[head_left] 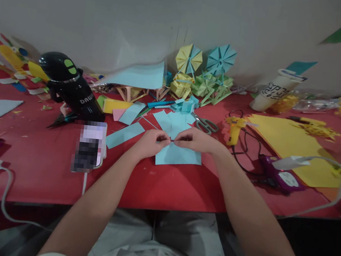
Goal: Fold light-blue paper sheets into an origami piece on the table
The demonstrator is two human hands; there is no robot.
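Observation:
My left hand and my right hand meet over the middle of the table, thumb and forefinger of each pinched together. Between the fingertips is something small and thin, too small to make out. Below them lies a light blue sheet of paper, its far part hidden by the hands. More light blue pieces of paper lie just beyond my fingers. Grey-handled scissors rest behind my right hand. Left of my left hand is a blue paper strip.
A yellow glue gun with a black cord stands to the right, near a purple power strip and yellow sheets. On the left are a phone and a black bottle. Folded paper models stand along the wall.

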